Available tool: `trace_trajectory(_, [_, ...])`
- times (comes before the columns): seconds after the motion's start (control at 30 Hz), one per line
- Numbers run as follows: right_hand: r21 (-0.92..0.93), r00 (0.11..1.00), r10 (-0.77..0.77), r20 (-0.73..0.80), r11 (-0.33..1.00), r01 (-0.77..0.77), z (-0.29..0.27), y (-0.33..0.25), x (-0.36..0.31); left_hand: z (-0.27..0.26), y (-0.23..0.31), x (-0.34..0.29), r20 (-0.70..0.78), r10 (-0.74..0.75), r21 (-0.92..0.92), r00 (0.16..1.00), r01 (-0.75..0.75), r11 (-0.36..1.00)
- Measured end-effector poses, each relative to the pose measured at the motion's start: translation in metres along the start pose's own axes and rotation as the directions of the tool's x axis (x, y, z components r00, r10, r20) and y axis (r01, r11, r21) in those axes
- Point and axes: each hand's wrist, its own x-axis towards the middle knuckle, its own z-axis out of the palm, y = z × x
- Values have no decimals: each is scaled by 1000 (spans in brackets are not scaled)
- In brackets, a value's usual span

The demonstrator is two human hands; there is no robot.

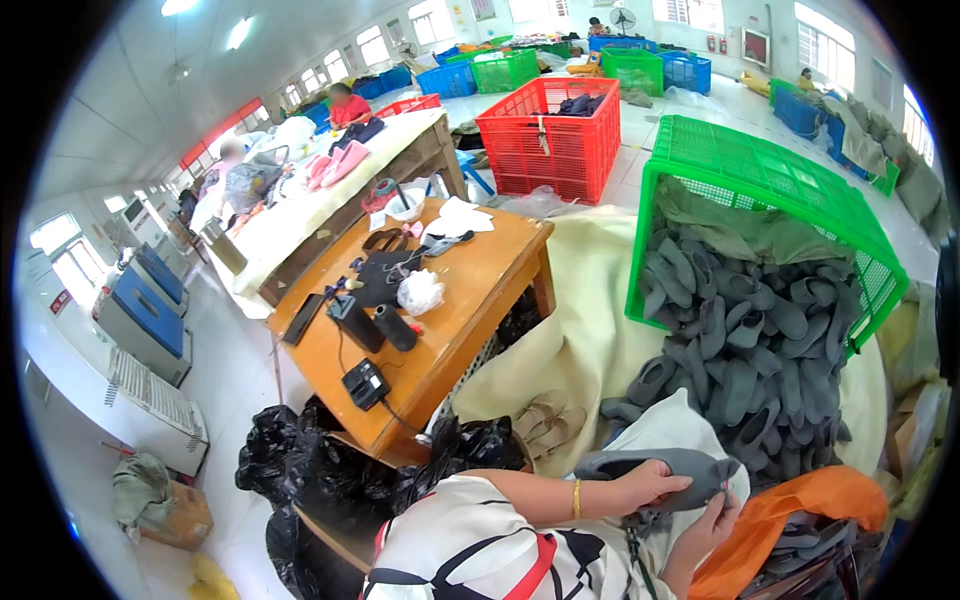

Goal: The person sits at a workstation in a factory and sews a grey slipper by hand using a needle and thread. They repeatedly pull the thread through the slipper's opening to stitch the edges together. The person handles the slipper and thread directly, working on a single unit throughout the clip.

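Observation:
A grey slip-on shoe point(640, 463) lies across my lap over a white cloth point(680, 420). My left hand point(652, 486), a gold bracelet at its wrist, is closed around the side of the shoe with the thumb on top. At the shoe's right end my right hand point(708, 522) pinches the edge, fingers pressed together. A small pinkish spot shows by those fingertips; whether it is a tool or part of the shoe cannot be made out. Beyond my hands, a large heap of similar grey shoes point(745, 330) spills from a tipped green crate point(780, 170).
An orange cloth point(790, 520) lies at my right, with more grey shoes beside it. To the left stands a wooden table point(460, 300) bearing small items. Black plastic bags point(300, 470) and beige sandals point(548, 425) sit near me. A red crate point(550, 140) stands farther off.

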Motion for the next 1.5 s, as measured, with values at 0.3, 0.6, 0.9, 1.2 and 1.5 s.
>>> trace_trajectory(0.3, [-237,958,-189,217,942,240,-10,21,-19,6,0,-39,-76,44,67,996,-39,997])
trace_trajectory(0.6, [-218,909,42,415,975,54,-24,28,-23,-34,-46,4,-304,-67,-226,950,-3,974])
trace_trajectory(0.9, [722,786,511,-347,680,-124,-210,46,-17,-14,-36,7,-304,-103,-303,947,6,953])
trace_trajectory(1.2, [377,747,332,-575,919,-118,-206,79,-34,-7,-42,28,-211,-150,-213,966,105,971])
trace_trajectory(1.5, [-78,857,485,174,875,-479,-51,49,-16,-2,-43,33,-250,-158,-201,955,109,974])
